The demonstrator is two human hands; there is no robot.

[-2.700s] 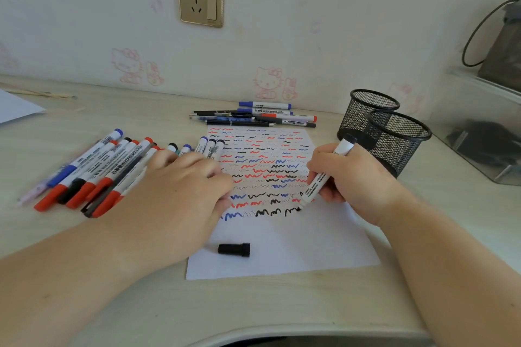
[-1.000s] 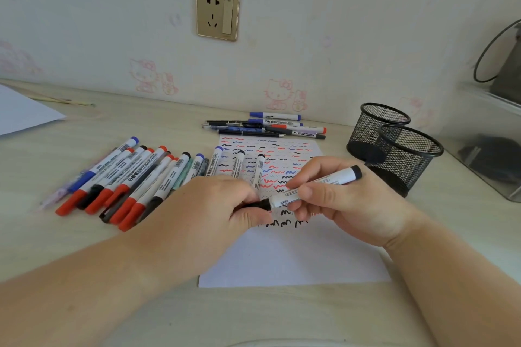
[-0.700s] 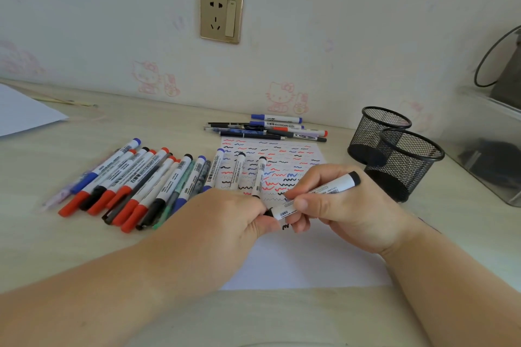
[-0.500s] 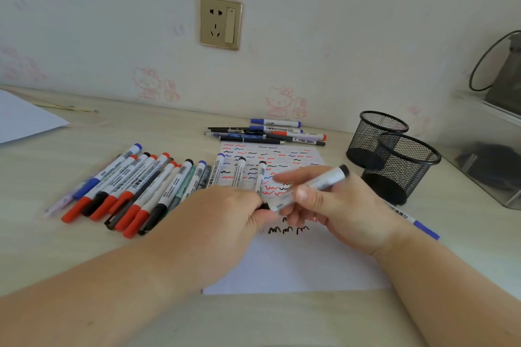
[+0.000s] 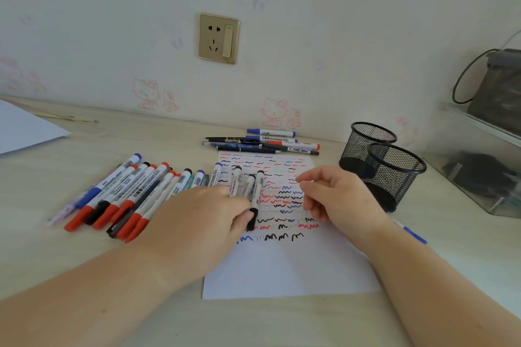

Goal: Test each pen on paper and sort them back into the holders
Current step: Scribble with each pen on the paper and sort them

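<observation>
Pale desk (image 5: 84, 276) under stickered wall (image 5: 310, 36), left hand (image 5: 203, 222) holding black marker (image 5: 255, 200), right hand (image 5: 338, 200) loose, empty.

A brass wall socket (image 5: 218, 38) hangs above cartoon cat stickers (image 5: 275, 113).

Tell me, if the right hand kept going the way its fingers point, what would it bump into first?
The right hand points its fingers left across the paper. It would probably first meet the black-capped marker that the left hand is setting down beside the row, though its height above the paper is hard to judge.
</observation>
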